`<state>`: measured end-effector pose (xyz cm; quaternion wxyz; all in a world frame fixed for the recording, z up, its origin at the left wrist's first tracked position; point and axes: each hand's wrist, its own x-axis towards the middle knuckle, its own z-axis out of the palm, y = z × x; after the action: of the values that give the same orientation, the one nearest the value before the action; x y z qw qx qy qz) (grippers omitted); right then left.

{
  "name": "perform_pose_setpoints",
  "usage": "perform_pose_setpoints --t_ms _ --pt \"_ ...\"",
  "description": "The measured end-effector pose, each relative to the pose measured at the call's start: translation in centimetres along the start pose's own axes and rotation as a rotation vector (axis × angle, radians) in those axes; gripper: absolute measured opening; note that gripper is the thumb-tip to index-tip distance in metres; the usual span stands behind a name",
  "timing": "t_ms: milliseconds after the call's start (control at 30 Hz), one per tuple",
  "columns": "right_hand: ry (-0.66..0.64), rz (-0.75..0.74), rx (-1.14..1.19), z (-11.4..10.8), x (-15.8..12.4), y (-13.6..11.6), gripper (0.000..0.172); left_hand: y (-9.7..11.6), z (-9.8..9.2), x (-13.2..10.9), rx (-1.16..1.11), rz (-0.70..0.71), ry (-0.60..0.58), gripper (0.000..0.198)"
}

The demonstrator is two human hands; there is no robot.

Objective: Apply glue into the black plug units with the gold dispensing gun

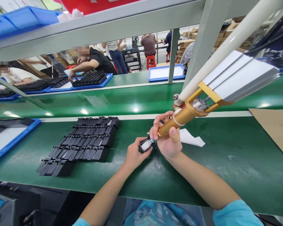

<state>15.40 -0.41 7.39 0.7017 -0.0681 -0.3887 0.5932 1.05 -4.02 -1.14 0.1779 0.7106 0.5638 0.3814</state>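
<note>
My left hand [135, 154] is closed around a small black case [146, 145] with a white inside, its open side facing up. My right hand [169, 145] wraps round the lower end of a gold dispensing gun [182, 117], which slants down from the upper right. The gun's pale tip reaches the case, and my right fingertips are close beside it. Whether the tip touches the white inside, I cannot tell. Under my hands a thin dark tool [158, 159] like a small screwdriver lies on the green bench [174, 185]. White paper [192, 138] lies behind my right wrist.
Rows of black cases [87, 138] stand left of my hands. A blue-rimmed tray [16, 142] is at far left, and brown cardboard [273, 128] at right. A grey shelf [132, 18] crosses overhead. A co-worker [96, 59] reaches over black parts beyond the green belt [113, 102].
</note>
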Motion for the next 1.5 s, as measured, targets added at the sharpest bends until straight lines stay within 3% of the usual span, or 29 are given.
perform_pose_setpoints --t_ms 233,433,567,733,933,1200,1367,1500 --pt "-0.025 0.01 0.042 0.7 -0.5 -0.1 0.037 1.7 0.8 0.0 0.004 0.105 0.098 0.033" --pt "-0.048 -0.019 0.019 0.9 -0.8 -0.2 0.026 1.7 1.2 -0.1 0.046 0.169 0.182 0.033" --pt "-0.058 -0.037 0.032 0.8 -0.8 -0.2 0.021 1.7 1.1 -0.2 0.024 0.178 0.184 0.034" --pt "-0.066 -0.011 0.05 0.7 -0.6 -0.1 0.031 1.7 1.2 -0.2 -0.004 0.133 0.155 0.033" --pt "-0.047 -0.016 0.042 0.2 -0.1 0.1 0.042 0.9 0.8 0.3 -0.028 -0.003 0.053 0.03" --pt "0.026 -0.048 -0.032 -0.8 1.0 0.1 0.04 -1.6 -1.0 1.2 -0.027 -0.194 -0.324 0.028" --pt "0.036 -0.056 -0.063 -1.0 1.1 0.2 0.04 -2.7 -1.8 1.9 -0.174 -0.265 -0.399 0.044" --pt "0.007 -0.07 -0.039 -1.1 1.2 0.4 0.037 -3.3 -0.6 2.7 -0.395 -0.228 -0.405 0.051"
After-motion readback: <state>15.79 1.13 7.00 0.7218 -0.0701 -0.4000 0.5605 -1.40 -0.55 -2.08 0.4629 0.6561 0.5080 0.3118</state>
